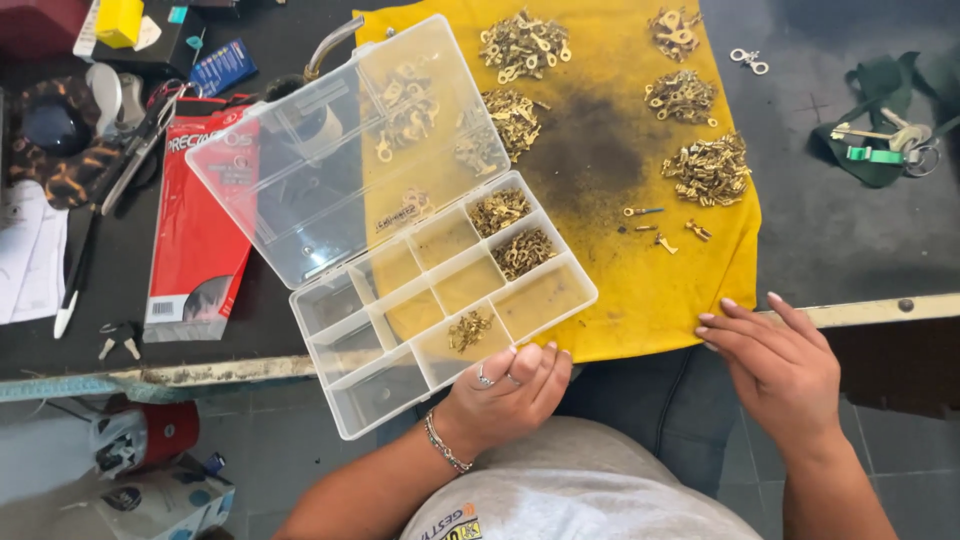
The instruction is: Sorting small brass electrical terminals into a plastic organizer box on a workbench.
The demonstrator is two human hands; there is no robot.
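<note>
A clear plastic compartment box [345, 395] lies open on the table edge, its lid [300, 170] tilted back. My left hand [505, 390] grips the box's near edge from below. Three compartments hold small brass terminals [522, 252]. A yellow cloth [620, 290] spreads under the box, with several piles of brass ring terminals [708, 170] on it and a few loose pieces [665, 235]. My right hand [780, 365] rests flat, fingers apart, on the cloth's near right corner, holding nothing.
A red packet [195, 250], a pen [75, 290], pliers [135, 150] and papers [30, 250] lie at the left. A dark green pouch with keys [880, 150] sits at the far right. Two small keys [118, 338] rest near the table's front edge [870, 312].
</note>
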